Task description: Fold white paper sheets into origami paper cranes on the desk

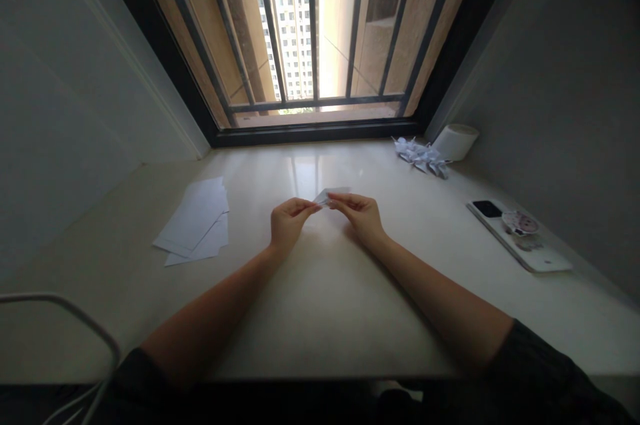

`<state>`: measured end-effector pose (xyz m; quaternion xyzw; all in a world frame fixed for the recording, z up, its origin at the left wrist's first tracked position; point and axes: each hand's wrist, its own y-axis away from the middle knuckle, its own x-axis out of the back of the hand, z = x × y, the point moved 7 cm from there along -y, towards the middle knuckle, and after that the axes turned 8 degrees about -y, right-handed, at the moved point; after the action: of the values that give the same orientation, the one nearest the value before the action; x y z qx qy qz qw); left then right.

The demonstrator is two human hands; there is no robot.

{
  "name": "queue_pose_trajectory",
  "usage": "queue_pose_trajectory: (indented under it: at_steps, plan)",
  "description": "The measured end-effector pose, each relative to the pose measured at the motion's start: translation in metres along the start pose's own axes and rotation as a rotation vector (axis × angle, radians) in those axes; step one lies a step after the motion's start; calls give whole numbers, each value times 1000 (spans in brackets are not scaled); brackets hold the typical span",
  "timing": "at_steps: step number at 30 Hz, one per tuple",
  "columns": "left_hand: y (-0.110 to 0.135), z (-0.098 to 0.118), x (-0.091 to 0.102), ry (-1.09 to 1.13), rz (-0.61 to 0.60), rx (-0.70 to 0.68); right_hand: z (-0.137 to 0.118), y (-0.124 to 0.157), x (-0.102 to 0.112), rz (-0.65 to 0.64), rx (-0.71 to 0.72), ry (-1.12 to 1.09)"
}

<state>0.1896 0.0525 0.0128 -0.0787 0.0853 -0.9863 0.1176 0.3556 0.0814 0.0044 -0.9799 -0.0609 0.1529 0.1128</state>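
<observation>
A small folded piece of white paper (324, 197) is held just above the white sill, between both hands. My left hand (291, 218) pinches its left end between thumb and fingers. My right hand (361, 213) grips the right part, with its fingertips covering some of the folds. The exact shape of the paper is too small and partly hidden to make out. To the left lies a loose stack of white paper sheets (195, 218), apart from my hands.
Several folded white paper pieces (420, 157) lie in a pile at the back right, beside a white roll (456, 142). A phone (520, 236) rests on the right of the sill (320, 318). A pale cable (75, 310) loops at the lower left. The barred window (315, 123) stands behind.
</observation>
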Motion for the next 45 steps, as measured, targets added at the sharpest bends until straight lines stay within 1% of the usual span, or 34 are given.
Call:
queue_pose_trajectory:
  at_steps: [3,5,8,14,18,23,28,33,39,45]
  plan:
    - [-2,-4,1,50,10,21,0,-1,-3,-60,10,18]
    - [-3,-7,1,87,5,27,0,-1,-4,-78,12,24]
    - [-4,-7,-1,124,-15,23,0,-1,-1,-33,-2,12]
    - [-2,-4,-4,93,-35,5,-2,2,-1,35,-42,-40]
    - [0,-4,-5,105,-48,16,-3,4,-1,66,-30,-90]
    - [0,-6,-6,132,-47,38,-3,5,-2,74,-4,-92]
    - [0,-6,-7,136,-50,70,-5,6,-4,74,-8,-111]
    - [-1,-7,-7,118,-66,62,-4,6,-4,65,-28,-90]
    - [-1,-8,-5,126,-62,41,-2,5,-2,52,-19,-120]
    - [-1,-9,-7,147,-75,65,-1,4,-1,51,-45,-144]
